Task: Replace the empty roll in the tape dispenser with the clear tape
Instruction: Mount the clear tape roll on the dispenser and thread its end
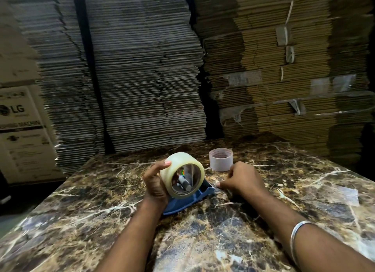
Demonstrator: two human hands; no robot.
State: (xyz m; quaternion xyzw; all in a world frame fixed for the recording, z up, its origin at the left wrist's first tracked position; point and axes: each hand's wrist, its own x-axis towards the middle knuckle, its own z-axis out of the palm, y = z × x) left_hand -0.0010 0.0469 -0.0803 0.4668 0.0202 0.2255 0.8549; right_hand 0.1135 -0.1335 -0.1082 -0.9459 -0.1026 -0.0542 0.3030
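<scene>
**Clear tape roll held over the blue dispenser**

Clear tape (182, 175), a thick roll with a wide open core, is gripped by the left hand (156, 182). The thumb presses on the upper outer face of the roll and the palm and fingers wrap round its left and back side, so the hand is closed on the roll. The roll is tilted, its open core facing the camera, and it sits directly over the blue tape dispenser (188, 200). Through the core a grey roller or spindle of the dispenser shows; whether the roll is already seated on the hub cannot be told.

The right hand (240, 178) is curled, fingers drawn in close, with fingertips (218, 184) pinched at the front tip of the dispenser, just at its edge. Whether a tape end lies between them cannot be told. A metal bangle (298, 234) circles the right forearm.

Just behind the right hand, the empty roll (220, 159) stands upright on its rim, a pale core with faint red print inside, apart from the dispenser.

All of this rests on a dark marble-patterned table (203, 241) with white and brown veining. Behind the table rise tall stacks of flattened cardboard (142, 79), some bound with strapping and clear film. At far left stands a printed carton (22, 133) marked LG.
</scene>
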